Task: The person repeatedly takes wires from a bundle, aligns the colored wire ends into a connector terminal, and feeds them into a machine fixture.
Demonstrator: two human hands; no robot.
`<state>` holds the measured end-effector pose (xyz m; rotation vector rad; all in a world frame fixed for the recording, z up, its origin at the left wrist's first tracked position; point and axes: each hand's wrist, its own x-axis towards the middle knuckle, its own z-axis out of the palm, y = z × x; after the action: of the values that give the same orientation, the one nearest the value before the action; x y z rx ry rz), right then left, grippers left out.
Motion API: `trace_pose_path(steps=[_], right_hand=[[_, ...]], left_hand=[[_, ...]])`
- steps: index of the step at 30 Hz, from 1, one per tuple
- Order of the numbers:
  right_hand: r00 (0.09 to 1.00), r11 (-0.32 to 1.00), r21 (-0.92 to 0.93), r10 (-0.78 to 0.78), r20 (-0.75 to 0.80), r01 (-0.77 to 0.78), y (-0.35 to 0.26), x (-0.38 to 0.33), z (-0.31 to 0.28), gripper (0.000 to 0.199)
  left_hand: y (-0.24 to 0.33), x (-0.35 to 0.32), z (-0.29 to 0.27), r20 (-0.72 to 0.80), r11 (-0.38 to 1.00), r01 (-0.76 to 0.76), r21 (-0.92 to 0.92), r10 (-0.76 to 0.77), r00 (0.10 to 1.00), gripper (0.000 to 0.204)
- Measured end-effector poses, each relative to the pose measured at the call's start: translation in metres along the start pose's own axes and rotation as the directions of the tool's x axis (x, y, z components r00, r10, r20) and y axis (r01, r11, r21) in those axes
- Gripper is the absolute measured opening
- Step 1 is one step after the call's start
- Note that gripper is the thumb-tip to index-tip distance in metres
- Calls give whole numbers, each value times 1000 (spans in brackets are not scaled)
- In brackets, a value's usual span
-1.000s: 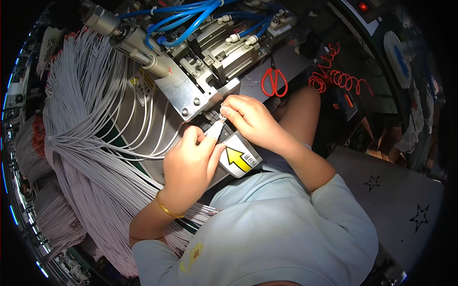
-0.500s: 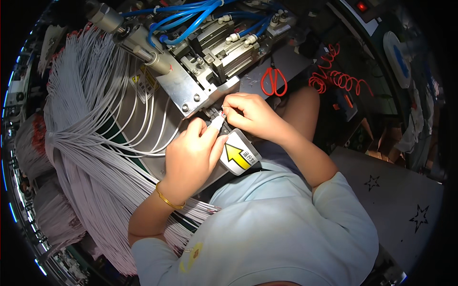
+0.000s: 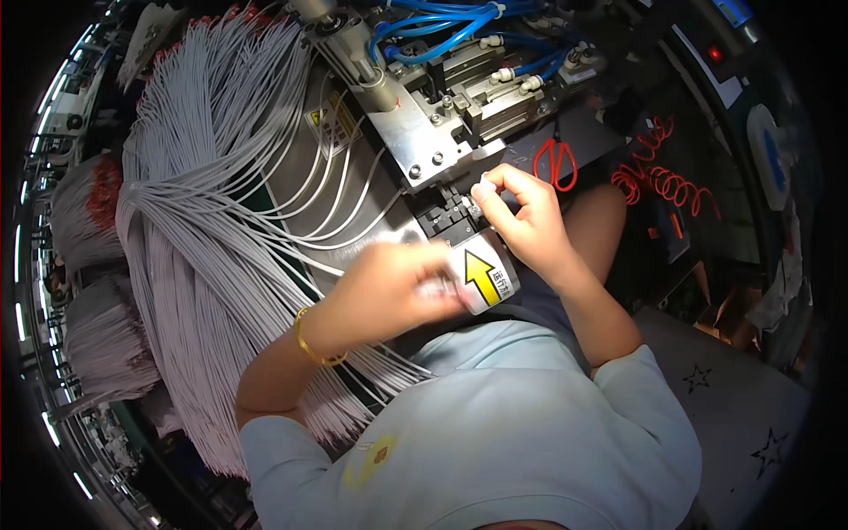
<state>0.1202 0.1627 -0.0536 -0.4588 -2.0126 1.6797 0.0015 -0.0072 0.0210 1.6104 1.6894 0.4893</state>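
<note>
My left hand [image 3: 384, 291] is smeared by motion, just left of a white plate [image 3: 481, 281] with a yellow arrow; whether its fingers hold anything cannot be made out. My right hand [image 3: 530, 221] is closed, thumb and forefinger pinched beside a small dark metal fixture [image 3: 450, 216]. Whatever lies in that pinch is too small to name. Over the fixture stands a metal press machine [image 3: 420, 146] with pneumatic cylinders. A large bundle of thin grey-white cables [image 3: 190, 230] spreads left of my hands, several strands curving toward the fixture.
Blue air hoses [image 3: 442, 44] run over the machine's top. Red-handled scissors [image 3: 555, 165] lie beyond my right hand, left of a coiled red hose [image 3: 667, 181]. More cable bundles [image 3: 97, 318] sit at the far left. A grey surface with star outlines [image 3: 707, 397] is at the right.
My left hand has drawn back from the fixture toward my body, uncovering it. My right hand stays near the fixture, pinched. The whole view has shifted, so the machine appears farther right.
</note>
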Motion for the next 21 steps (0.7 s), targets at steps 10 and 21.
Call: trace_pose_path(steps=[10,21], right_hand=[[926,905,-194,-363,106,378,-3,2,12,9],[926,935,-43,-342,161,353,-7,3,9,8]], left_hand=[[-32,12,12,-376,851,121,-511,-348,859,15],[-27,8,4,-314,766,77,-638,-351,882,11]])
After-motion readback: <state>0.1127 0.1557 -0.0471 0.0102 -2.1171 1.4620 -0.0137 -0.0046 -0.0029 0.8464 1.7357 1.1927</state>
